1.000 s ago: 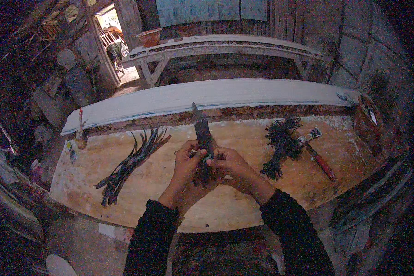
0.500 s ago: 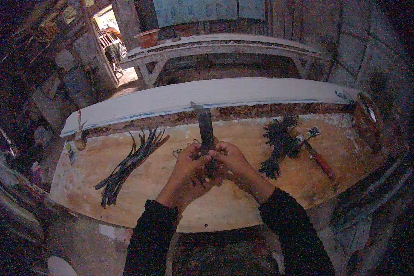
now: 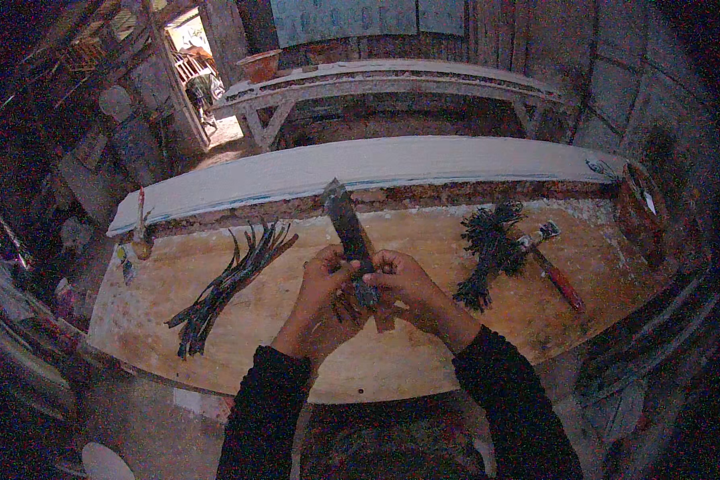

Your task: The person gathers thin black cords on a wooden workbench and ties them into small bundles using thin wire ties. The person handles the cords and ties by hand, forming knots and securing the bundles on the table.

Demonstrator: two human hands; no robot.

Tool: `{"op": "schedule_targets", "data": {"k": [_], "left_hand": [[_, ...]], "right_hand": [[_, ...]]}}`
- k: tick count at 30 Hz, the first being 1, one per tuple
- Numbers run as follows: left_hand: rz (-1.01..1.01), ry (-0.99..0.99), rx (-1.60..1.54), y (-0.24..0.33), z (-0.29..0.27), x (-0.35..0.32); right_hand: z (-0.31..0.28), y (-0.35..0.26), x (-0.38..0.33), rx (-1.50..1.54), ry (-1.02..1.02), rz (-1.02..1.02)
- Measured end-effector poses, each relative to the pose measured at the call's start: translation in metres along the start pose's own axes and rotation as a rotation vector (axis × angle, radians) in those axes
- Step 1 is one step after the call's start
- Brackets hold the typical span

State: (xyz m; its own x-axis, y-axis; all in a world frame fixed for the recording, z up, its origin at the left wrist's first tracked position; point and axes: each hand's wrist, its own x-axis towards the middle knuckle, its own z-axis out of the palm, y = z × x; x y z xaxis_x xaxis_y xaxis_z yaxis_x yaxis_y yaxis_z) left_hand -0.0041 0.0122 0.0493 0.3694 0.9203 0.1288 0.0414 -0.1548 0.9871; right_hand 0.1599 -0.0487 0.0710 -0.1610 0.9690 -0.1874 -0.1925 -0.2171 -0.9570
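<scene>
Over the middle of the wooden board, both hands grip a dark, flat strip-like piece [image 3: 346, 220] with a pointed far end. My left hand [image 3: 326, 282] pinches its left edge, fingers curled beneath. My right hand [image 3: 406, 280] has thumb and fingertips closed on its right side. A lighter brown edge shows along the piece, and a brown end sticks out below my right hand. What it is made of is hard to tell. Left of my hands lies a loose bundle of dark strips [image 3: 230, 286]. To the right sits a bunched, knotted heap of dark strips [image 3: 490, 252].
A red-handled hammer [image 3: 558, 280] lies beside the right heap on the wooden board [image 3: 424, 364]. A white raised ledge [image 3: 360, 164] runs along the far side. A brown container [image 3: 640, 210] stands at the right end, a small round-bottomed item [image 3: 142, 244] at the left.
The dark piece has tilted, its far end swinging slightly left. A brown end now shows below my right hand. Both hands keep their grip in nearly the same place.
</scene>
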Motion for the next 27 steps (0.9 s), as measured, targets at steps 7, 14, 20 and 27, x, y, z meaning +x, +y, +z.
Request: {"op": "schedule_targets", "data": {"k": [7,14,20,27], "left_hand": [[0.002,0.073,-0.093,-0.003,-0.012,0.005],[0.023,0.113,-0.085,0.006,-0.013,0.000],[0.048,0.276,-0.174,0.004,-0.011,0.003],[-0.018,0.183,-0.325,0.003,-0.015,0.003]], "right_hand": [[0.005,0.008,-0.002,0.032,-0.082,0.130],[0.010,-0.006,-0.013,-0.050,-0.135,0.248],[0.005,0.001,-0.011,-0.124,-0.244,0.263],[0.013,-0.016,-0.031,-0.035,-0.392,0.391]]}}
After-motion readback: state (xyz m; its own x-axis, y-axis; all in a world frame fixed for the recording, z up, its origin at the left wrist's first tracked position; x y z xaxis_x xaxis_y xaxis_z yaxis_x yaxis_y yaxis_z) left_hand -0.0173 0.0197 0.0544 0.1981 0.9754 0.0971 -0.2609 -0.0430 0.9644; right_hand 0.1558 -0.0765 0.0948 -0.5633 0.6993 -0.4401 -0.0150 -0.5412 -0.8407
